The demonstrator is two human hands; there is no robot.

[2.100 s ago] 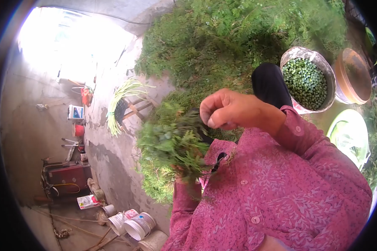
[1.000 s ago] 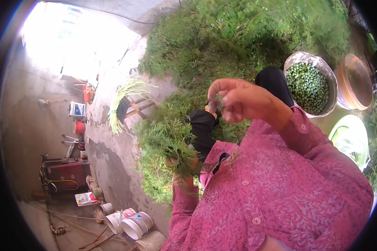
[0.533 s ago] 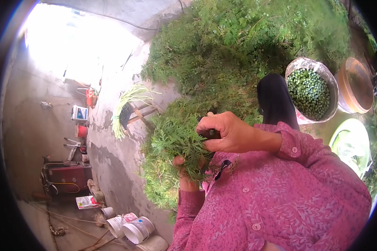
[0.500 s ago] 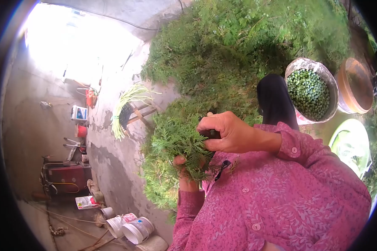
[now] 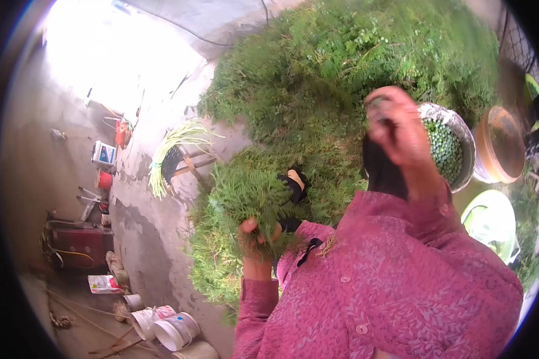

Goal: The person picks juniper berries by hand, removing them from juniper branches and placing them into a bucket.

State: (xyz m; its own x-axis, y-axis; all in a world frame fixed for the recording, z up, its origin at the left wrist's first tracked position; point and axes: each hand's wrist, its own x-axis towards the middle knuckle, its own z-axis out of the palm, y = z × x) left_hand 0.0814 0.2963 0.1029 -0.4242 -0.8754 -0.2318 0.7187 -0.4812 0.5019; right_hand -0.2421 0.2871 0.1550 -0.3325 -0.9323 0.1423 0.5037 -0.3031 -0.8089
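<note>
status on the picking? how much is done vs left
Done: the metal bowl is nearly full of small green berries. In hand: the left hand grips a bunch of green sprigs, while the right hand, blurred, is raised beside the bowl; whether it holds anything cannot be told. Left: a large heap of green branches covers the ground behind, so plenty seems to remain.

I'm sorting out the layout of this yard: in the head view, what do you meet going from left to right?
Red machine → white buckets → left hand gripping a green sprig bunch → right hand, blurred → bowl of green seeds → brown basin.
</note>
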